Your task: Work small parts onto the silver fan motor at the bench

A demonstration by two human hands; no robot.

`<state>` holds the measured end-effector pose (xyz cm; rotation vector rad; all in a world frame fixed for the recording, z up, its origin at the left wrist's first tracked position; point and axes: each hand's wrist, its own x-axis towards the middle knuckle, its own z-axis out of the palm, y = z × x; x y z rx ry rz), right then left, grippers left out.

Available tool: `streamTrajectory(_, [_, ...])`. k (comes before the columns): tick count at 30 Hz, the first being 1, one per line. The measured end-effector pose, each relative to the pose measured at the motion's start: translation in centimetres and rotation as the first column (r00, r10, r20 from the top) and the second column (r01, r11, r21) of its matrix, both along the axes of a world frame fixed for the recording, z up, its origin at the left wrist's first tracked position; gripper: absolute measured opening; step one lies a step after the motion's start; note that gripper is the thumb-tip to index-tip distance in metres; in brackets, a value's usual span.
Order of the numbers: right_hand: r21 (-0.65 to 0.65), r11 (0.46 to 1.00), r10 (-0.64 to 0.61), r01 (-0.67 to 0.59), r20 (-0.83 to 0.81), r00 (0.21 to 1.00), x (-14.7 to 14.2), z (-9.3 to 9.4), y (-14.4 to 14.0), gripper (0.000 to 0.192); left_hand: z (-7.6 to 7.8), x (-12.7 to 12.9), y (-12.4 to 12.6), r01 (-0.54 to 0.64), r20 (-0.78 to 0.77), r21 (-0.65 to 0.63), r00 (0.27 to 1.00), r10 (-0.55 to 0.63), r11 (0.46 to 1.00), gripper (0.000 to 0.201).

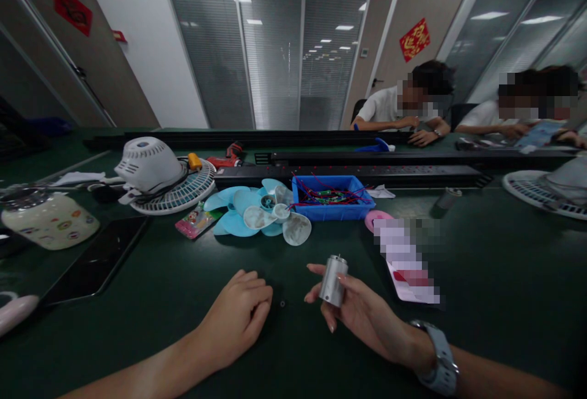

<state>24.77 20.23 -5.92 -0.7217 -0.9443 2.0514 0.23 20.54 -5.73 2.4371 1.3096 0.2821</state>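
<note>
Right hand [355, 310] holds a smooth silver metal cylinder [333, 281] in my fingers; left hand [241, 316] rests loosely curled on the dark green table [160, 301]. No writing I can read on the cylinder.

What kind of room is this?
Probably a workshop for putting fans together: a long dark green workbench, pale blue plastic fan blades, and a small silver cylindrical motor in the right hand.

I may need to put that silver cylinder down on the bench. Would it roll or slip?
The silver cylinder, held in the right hand, looks like smooth metal, so probably dense for its size and a bit slippery. Laid sideways on the flat green table, it would likely roll; stood on end, it should stay put.
</note>
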Motion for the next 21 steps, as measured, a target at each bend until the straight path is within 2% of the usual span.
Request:
streamTrajectory(12, [-0.072, 0.997, 0.012, -0.007, 0.072, 0.997, -0.01, 0.69, 0.14, 0.064, -0.40, -0.18, 0.10, 0.004, 0.020, 0.017, 1.000, -0.004, 1.000, 0.029])
streamTrajectory(21, [-0.089, 0.996, -0.005, 0.009, 0.048, 0.999, 0.11, 0.49, 0.07, 0.076, -0.38, -0.06, 0.08, -0.002, 0.006, 0.020, 1.000, 0.002, 1.000, 0.027])
